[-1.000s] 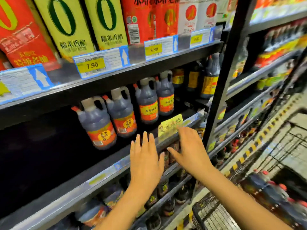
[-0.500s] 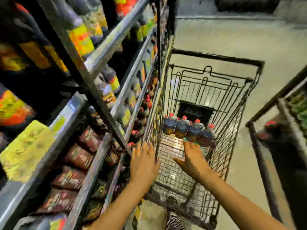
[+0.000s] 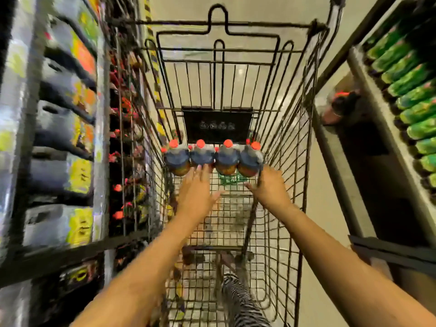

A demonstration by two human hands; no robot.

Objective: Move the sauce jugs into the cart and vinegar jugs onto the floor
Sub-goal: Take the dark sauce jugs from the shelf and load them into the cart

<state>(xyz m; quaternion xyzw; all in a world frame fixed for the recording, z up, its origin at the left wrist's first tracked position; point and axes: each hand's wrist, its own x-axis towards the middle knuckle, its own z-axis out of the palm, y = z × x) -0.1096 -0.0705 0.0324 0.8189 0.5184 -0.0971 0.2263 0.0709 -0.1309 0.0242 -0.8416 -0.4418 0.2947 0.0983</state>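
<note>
Neither grip has hold of anything. The left hand (image 3: 197, 193) reaches into the wire cart (image 3: 286, 161) with fingers spread and flat, its fingertips (image 3: 199, 168) at or just short of the lower part of the second jug from the left; blur hides whether they touch. The right hand (image 3: 271, 190) is likewise open, fingers loosely extended, its fingertips beside the rightmost jug and close to the cart's right wall, with nothing between fingers and palm.

Four sauce jugs (image 3: 213, 159) stand upright in a tight row across the far end of the cart floor, side by side and touching, each dark-bodied with a red cap and an orange-yellow label low on the body. Behind them a black panel (image 3: 217, 125) hangs on the cart's end wall.

To the left of the cart runs a shelf unit (image 3: 100, 128) stocked with dark jugs bearing yellow and orange labels, heavily blurred. To the right a second shelf (image 3: 368, 95) carries a row of green bottles (image 3: 410, 90). A striped shoe or trouser leg (image 3: 238, 300) shows through the near end of the cart.
</note>
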